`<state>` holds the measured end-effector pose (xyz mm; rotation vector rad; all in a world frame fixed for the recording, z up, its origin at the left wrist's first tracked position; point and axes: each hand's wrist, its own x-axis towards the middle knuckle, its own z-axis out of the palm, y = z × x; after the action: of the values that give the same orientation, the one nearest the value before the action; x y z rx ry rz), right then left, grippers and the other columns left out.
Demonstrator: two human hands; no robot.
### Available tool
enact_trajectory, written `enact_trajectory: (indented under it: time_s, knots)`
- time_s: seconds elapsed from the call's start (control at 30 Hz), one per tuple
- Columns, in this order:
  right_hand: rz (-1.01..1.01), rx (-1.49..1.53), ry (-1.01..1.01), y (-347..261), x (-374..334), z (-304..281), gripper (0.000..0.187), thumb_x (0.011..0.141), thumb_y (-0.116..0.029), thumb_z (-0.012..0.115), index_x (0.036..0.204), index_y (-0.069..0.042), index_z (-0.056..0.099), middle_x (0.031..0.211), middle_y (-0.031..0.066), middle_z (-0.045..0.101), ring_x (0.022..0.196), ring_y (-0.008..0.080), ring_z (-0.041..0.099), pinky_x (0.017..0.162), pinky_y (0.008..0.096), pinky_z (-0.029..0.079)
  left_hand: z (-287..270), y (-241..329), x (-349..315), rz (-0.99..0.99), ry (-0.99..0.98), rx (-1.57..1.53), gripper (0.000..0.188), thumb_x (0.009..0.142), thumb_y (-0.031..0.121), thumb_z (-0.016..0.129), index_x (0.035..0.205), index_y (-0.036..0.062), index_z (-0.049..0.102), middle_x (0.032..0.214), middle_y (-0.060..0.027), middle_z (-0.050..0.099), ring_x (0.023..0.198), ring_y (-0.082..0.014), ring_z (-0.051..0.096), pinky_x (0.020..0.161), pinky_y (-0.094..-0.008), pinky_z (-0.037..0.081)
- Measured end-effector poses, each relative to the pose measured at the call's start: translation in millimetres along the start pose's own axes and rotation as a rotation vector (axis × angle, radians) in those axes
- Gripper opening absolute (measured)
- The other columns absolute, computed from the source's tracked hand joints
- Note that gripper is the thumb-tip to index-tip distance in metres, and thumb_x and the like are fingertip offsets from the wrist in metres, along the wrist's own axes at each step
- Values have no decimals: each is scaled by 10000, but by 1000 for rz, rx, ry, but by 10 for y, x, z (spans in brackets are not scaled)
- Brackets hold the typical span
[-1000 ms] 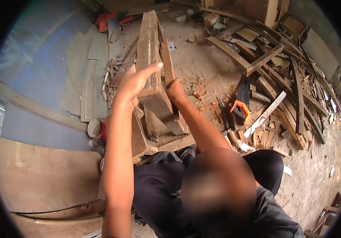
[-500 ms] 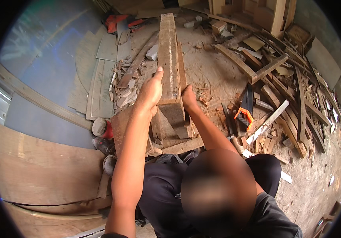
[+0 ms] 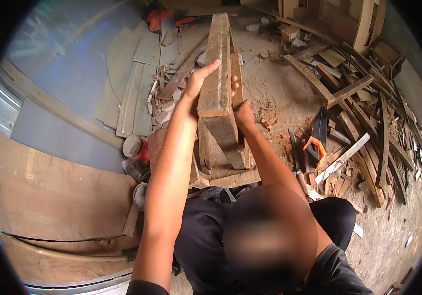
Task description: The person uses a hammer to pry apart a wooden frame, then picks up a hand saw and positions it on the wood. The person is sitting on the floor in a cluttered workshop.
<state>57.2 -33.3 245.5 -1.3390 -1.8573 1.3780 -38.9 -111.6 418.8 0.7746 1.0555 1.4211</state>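
A thick, worn wooden beam (image 3: 216, 91) with a pale streak along its top points away from me, its near end above a rough wooden frame (image 3: 235, 178). Around the beam my left hand (image 3: 198, 83) is closed, thumb on top and fingertips showing past its right side. A thinner board (image 3: 237, 73) runs along the beam's right side. Lower down, my right hand (image 3: 244, 115) is closed at this board's near part; its fingers are partly hidden behind the wood.
To the right lie a handsaw (image 3: 315, 147) with an orange-and-black handle and a heap of timber strips (image 3: 363, 128). Paint cans (image 3: 133, 146) stand at the left beside plywood sheets (image 3: 63, 187). Wood scraps (image 3: 164, 110) and an orange cloth-like thing (image 3: 161, 20) lie farther off.
My left hand has slid forward along the beam, and its fingertips now show on the right side. My right hand stays near the thinner board. The whole view has shifted slightly.
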Motion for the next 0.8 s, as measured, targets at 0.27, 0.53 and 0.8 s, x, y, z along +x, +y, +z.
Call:
enact_trajectory:
  time_s: [0.27, 0.53, 0.8]
  knots:
    - [-41, 225, -13, 535, 502, 158, 734, 771, -291, 794, 1265, 63, 382, 1168, 344, 637, 1118, 463, 643, 940, 465, 524, 29, -136, 114, 17, -131, -87, 507, 963, 327, 589, 1251, -84, 519, 1062, -213, 664, 835, -278, 705, 733, -395, 614]
    - [-90, 216, -5, 582, 455, 56, 768, 774, -346, 809, 1267, 66, 386, 1174, 347, 635, 1125, 468, 638, 945, 465, 519, 286, -154, 65, 17, 37, -10, 528, 946, 377, 596, 1241, -56, 531, 1019, -181, 686, 804, -251, 704, 676, -372, 602]
    - [-87, 274, -34, 653, 489, -17, 748, 784, -347, 804, 1255, 68, 397, 1173, 347, 636, 1127, 464, 638, 945, 466, 517, 382, -183, 125, 31, 32, 7, 537, 941, 379, 592, 1236, -68, 544, 1010, -187, 691, 811, -255, 703, 687, -371, 597]
